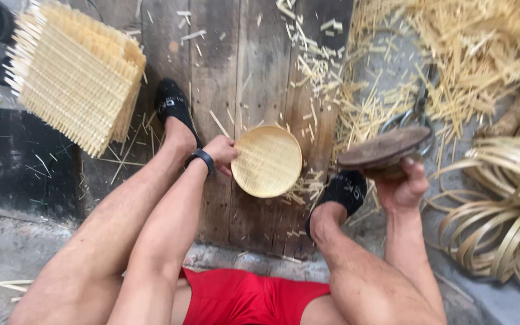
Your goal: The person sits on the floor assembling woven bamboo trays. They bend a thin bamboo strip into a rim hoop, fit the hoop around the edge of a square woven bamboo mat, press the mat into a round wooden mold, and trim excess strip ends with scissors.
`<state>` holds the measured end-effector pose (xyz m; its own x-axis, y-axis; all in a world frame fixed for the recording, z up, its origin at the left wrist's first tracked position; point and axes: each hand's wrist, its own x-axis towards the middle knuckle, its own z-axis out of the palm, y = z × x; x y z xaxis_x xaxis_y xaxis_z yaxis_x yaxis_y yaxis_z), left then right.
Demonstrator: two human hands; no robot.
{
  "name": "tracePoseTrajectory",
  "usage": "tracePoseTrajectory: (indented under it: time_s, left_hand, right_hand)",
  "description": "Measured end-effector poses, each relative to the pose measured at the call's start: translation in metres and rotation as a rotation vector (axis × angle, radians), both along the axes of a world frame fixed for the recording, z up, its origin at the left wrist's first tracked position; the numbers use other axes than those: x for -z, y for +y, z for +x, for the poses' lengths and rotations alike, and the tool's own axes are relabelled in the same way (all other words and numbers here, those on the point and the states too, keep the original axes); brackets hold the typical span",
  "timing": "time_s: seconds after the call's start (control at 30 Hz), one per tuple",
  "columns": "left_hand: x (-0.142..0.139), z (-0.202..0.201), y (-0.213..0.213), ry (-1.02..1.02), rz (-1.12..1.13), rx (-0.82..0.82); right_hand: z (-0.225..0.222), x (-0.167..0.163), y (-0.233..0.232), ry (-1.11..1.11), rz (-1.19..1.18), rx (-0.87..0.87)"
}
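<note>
My left hand (221,153) grips the left rim of a small round woven bamboo tray (267,161), held tilted above the wooden boards (236,78). A black band sits on that wrist. My right hand (403,183) holds up a round, dark brown disc-shaped wooden block (384,149) from below, to the right of the tray. Both my feet, in black slippers (173,105), rest on the boards on either side of the tray.
A stack of square woven bamboo mats (73,72) lies at upper left. Bamboo offcuts and shavings (452,54) litter the upper right, with metal shears (416,111) among them. Coiled bamboo strips (507,204) lie at right.
</note>
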<state>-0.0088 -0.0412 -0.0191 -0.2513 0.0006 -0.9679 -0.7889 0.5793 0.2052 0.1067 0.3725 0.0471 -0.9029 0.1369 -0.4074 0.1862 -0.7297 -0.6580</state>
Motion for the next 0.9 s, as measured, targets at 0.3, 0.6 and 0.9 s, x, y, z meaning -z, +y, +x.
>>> tracePoseTrajectory:
  time_s: [0.3, 0.6, 0.9]
  left_hand:
    - [-0.008, -0.042, 0.073, 0.641, 0.461, -0.757]
    - [0.006, 0.024, 0.13, 0.596, 0.47, -0.732]
    - [-0.074, -0.079, -0.058, 1.48, -0.579, 0.27]
  right_hand:
    - [-0.013, -0.011, -0.019, -0.114, -0.013, -0.049]
    - [-0.041, 0.009, -0.072, -0.25, 0.116, -0.269]
    - [-0.054, 0.048, -0.112, -0.274, 0.499, -0.52]
